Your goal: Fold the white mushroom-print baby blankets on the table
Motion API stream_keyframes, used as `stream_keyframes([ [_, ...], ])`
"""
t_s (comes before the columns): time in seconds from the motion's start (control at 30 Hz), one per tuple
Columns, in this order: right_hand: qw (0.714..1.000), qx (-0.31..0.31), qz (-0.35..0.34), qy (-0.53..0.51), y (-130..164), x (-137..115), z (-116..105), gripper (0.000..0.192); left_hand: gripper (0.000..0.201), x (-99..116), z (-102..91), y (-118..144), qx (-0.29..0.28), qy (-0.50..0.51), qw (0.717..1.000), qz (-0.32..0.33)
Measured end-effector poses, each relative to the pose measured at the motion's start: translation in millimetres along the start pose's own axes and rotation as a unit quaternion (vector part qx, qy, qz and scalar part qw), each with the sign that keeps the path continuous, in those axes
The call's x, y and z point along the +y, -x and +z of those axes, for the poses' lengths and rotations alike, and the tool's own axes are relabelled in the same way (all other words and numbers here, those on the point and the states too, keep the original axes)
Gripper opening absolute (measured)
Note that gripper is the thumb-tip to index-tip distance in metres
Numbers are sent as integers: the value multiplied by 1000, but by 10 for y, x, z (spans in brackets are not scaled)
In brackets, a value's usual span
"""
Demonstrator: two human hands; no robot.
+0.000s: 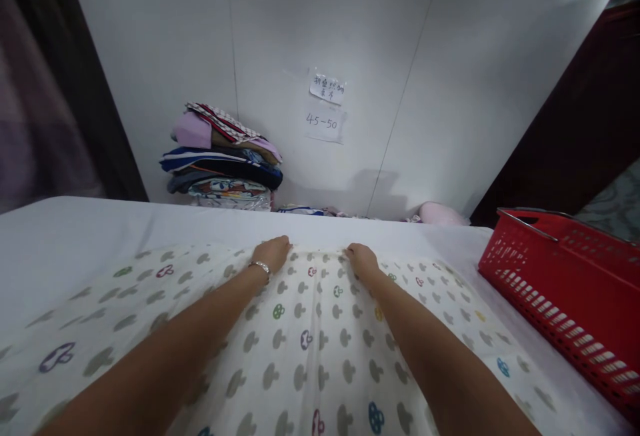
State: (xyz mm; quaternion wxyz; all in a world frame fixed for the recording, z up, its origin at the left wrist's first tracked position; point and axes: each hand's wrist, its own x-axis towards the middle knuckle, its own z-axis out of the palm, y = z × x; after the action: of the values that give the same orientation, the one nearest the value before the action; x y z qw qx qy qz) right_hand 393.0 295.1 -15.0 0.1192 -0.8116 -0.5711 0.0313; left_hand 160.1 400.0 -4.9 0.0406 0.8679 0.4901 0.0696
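A white cloth with a mushroom print (310,343) lies spread over the white table (75,236). Both my arms reach forward across it. My left hand (273,251), with a silver bracelet at the wrist, rests on the cloth's far edge, fingers curled over it. My right hand (361,257) sits a short way to its right on the same edge, fingers bent down onto the fabric. The cloth bunches slightly between the two hands.
A red plastic basket (565,289) stands at the table's right edge. A stack of folded clothes (223,159) sits against the white wall behind the table. Paper notes (326,106) hang on the wall. A pink item (440,213) lies behind the far edge.
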Motion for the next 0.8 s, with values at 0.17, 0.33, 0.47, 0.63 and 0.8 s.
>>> stream_keyframes([
  [0.17,998,18,14,50,-125,-60,92,25,28,60,116,-154,14,-20,1000,-2],
  [0.33,997,17,6,74,-151,-59,92,23,27,30,137,-168,40,-26,999,11],
  [0.47,997,-2,-15,81,-177,-30,39,24,25,-52,123,-179,33,-12,999,32],
  [0.63,995,-47,-28,84,-297,16,-25,23,20,-102,119,-268,13,-5,998,53],
  [0.8,993,-71,-36,87,-390,31,-28,18,18,-81,44,-320,-11,-1,998,58],
])
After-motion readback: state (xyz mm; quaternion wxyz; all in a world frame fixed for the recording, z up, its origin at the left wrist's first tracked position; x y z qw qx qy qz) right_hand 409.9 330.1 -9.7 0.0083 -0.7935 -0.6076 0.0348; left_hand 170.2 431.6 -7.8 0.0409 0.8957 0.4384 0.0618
